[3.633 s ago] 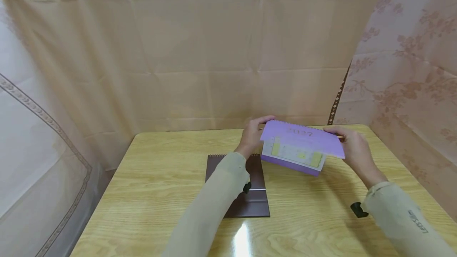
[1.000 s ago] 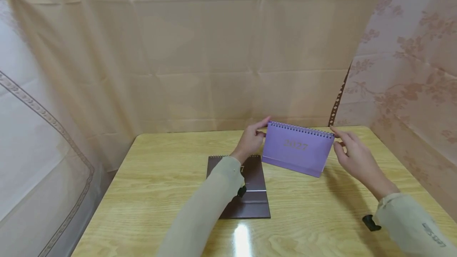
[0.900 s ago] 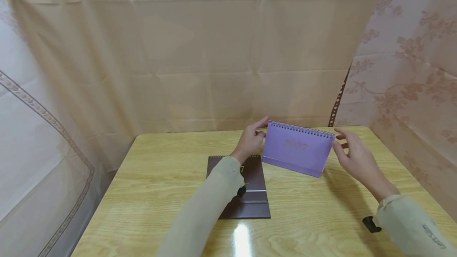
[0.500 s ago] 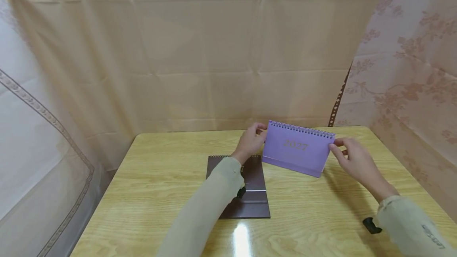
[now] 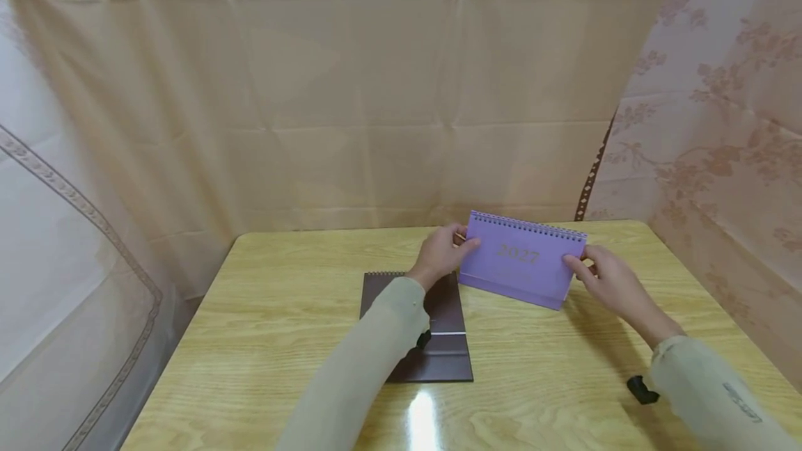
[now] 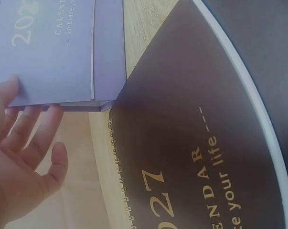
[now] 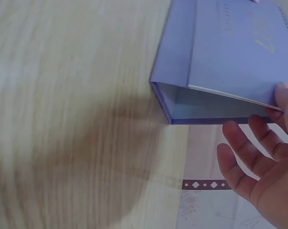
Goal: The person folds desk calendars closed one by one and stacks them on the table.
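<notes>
A purple desk calendar (image 5: 516, 275) with "2027" on its cover and a spiral binding along the top stands propped like a tent at the table's back right. My left hand (image 5: 440, 253) pinches its left edge, thumb on the cover and fingers behind. At the opposite edge my right hand (image 5: 610, 282) pinches the cover side, thumb in front. The right wrist view shows the hollow inside of the calendar's stand (image 7: 210, 102), with the other fingers spread below it. A dark brown 2027 calendar (image 5: 446, 308) lies flat under my left forearm; its gold lettering shows in the left wrist view.
The wood-grain table (image 5: 282, 312) carries both calendars. A beige cloth (image 5: 351, 103) hangs behind its far edge, and a floral cloth (image 5: 727, 131) hangs at the right. Sleeves and small black wrist mounts (image 5: 642, 390) extend from both arms.
The purple cover, earlier swinging over a printed page, now lies down over the front. Both hands have slid from the top corners down to the side edges, thumbs now on the cover.
</notes>
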A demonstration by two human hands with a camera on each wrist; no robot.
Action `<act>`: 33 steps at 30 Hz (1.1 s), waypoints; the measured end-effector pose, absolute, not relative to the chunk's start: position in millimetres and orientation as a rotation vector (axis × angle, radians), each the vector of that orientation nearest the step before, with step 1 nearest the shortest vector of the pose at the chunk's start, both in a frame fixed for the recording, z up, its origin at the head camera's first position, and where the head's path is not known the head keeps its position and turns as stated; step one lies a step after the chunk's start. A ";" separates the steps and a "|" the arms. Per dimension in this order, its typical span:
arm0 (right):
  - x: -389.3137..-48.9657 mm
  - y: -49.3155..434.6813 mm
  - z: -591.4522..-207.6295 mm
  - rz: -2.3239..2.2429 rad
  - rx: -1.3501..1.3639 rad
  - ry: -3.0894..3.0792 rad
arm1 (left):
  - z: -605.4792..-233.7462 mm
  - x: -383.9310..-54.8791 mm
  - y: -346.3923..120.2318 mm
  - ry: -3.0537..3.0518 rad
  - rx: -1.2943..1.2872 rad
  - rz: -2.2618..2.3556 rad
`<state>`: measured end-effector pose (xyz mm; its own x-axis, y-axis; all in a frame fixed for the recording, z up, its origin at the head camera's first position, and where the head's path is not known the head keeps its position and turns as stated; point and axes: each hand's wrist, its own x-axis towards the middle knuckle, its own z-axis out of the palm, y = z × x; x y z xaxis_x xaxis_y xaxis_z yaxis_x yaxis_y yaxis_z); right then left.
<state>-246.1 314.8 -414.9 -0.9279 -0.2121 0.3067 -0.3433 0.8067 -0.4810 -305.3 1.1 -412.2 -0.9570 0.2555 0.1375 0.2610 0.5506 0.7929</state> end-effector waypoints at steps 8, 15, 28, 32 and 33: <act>-246.4 315.0 -401.3 0.811 0.343 -2.894 | -404.0 -301.9 10.1 -2.844 -0.422 -1.195; -246.0 311.3 -392.2 0.830 0.335 -3.008 | -396.6 -298.7 18.0 -2.937 -0.352 -0.992; -244.8 304.6 -389.6 0.896 0.265 -3.051 | -394.0 -295.4 20.3 -3.005 -0.258 -0.982; -244.3 303.7 -388.4 0.896 0.262 -3.060 | -393.1 -294.3 19.7 -3.006 -0.258 -0.988; -244.4 304.0 -387.9 0.892 0.269 -3.066 | -393.0 -294.0 19.5 -3.005 -0.258 -0.989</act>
<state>-244.4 304.0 -387.9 -0.9840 -0.1779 -0.0133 -0.1430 0.8312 -0.5372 -294.0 19.5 -393.0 -0.9863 0.1639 0.0203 0.1439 0.7927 0.5924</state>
